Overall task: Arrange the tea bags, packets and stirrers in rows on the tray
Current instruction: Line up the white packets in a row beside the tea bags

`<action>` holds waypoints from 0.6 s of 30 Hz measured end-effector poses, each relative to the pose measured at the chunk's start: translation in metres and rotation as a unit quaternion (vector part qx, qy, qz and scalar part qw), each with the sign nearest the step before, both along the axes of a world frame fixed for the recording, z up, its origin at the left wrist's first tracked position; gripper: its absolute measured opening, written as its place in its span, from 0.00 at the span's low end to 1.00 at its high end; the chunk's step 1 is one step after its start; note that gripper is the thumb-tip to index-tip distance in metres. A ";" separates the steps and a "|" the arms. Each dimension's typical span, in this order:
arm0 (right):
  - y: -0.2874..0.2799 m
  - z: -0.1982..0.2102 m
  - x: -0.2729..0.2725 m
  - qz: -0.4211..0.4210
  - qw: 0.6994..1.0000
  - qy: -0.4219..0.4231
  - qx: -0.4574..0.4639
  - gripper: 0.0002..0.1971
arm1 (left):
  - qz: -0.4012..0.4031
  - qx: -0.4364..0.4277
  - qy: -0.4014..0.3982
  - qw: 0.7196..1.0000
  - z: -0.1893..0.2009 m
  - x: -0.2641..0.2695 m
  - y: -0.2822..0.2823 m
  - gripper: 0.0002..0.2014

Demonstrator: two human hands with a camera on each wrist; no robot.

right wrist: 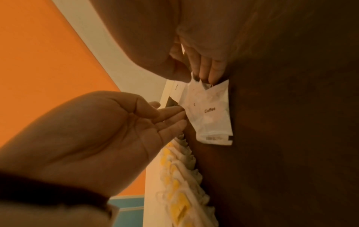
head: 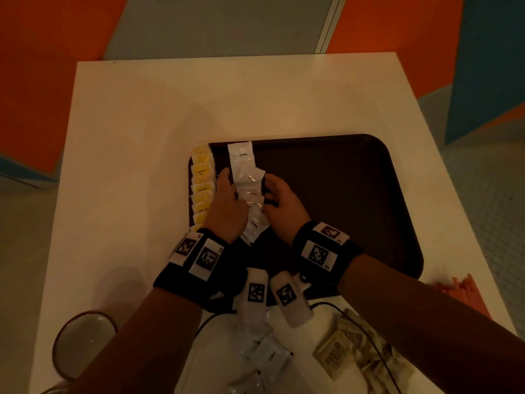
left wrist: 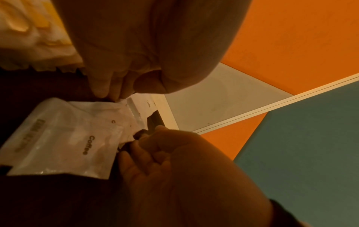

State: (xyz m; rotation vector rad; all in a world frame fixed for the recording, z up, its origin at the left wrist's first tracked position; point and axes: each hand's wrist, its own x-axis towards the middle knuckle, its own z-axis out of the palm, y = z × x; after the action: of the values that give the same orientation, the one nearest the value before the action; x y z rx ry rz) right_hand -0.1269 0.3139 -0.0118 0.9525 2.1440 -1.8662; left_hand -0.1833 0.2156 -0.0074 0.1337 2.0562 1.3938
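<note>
From the head view, my left hand (head: 227,206) and right hand (head: 279,201) flank a column of white coffee packets (head: 248,191) on the dark tray (head: 341,194), beside a row of yellow tea bags (head: 202,183); orange stirrers (head: 460,291) lie on the desk (head: 142,137). From the left wrist, my left fingers (left wrist: 104,86) press straight onto a packet's edge. From the right wrist, my right fingers (right wrist: 207,67) pinch the packet's far corner.

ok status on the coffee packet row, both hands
Left hand fingertips on the row's left edge; right hand pinching a coffee packet. White row beside yellow tea bags on tray. Nothing blocking.
</note>
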 end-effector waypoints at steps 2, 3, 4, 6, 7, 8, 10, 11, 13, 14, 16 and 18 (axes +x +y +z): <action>0.002 0.001 -0.004 0.009 1.000 -0.001 0.008 0.31 | 0.007 0.014 -0.016 1.000 -0.001 -0.002 -0.002 0.33; 0.003 0.001 -0.006 0.013 1.000 -0.004 0.014 0.31 | 0.012 0.021 -0.021 0.999 -0.001 -0.003 -0.002 0.34; 0.004 0.003 -0.008 0.019 1.000 -0.007 0.021 0.31 | 0.013 0.021 -0.022 0.999 -0.001 -0.003 -0.002 0.35; 0.006 0.005 -0.012 0.029 0.999 -0.001 0.026 0.31 | 0.007 0.016 -0.015 1.000 -0.001 -0.005 -0.001 0.35; 0.007 0.006 -0.013 0.031 0.999 0.003 0.024 0.30 | 0.007 0.013 -0.011 1.000 0.000 -0.006 0.000 0.36; 0.007 0.007 -0.015 0.033 0.999 0.007 0.020 0.30 | 0.007 0.007 -0.005 1.000 -0.001 -0.007 0.001 0.35; 0.006 0.007 -0.017 0.041 0.999 0.013 0.016 0.30 | 0.003 -0.005 0.005 1.000 -0.001 -0.008 0.003 0.36; 0.005 0.007 -0.017 0.046 0.999 0.012 0.018 0.30 | 0.001 -0.009 0.011 1.000 -0.001 -0.009 0.003 0.36; 0.005 0.007 -0.018 0.052 0.998 0.011 0.016 0.31 | -0.004 -0.016 0.024 1.000 -0.003 -0.010 0.003 0.35; 0.005 0.006 -0.017 0.049 0.999 0.011 0.012 0.32 | -0.004 -0.019 0.025 0.999 -0.002 -0.010 0.003 0.34; 0.007 0.004 -0.014 0.039 0.999 0.009 0.010 0.31 | -0.002 -0.022 0.018 1.000 -0.002 -0.009 0.001 0.33; 0.009 0.001 -0.007 0.026 0.999 0.002 0.027 0.30 | -0.004 -0.022 0.014 1.000 -0.003 -0.008 -0.001 0.33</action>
State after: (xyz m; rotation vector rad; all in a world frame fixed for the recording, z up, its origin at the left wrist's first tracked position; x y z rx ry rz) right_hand -0.1343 0.3234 -0.0108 0.8946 2.2102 -1.7955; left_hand -0.1909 0.2143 -0.0109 0.1428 2.1057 1.3480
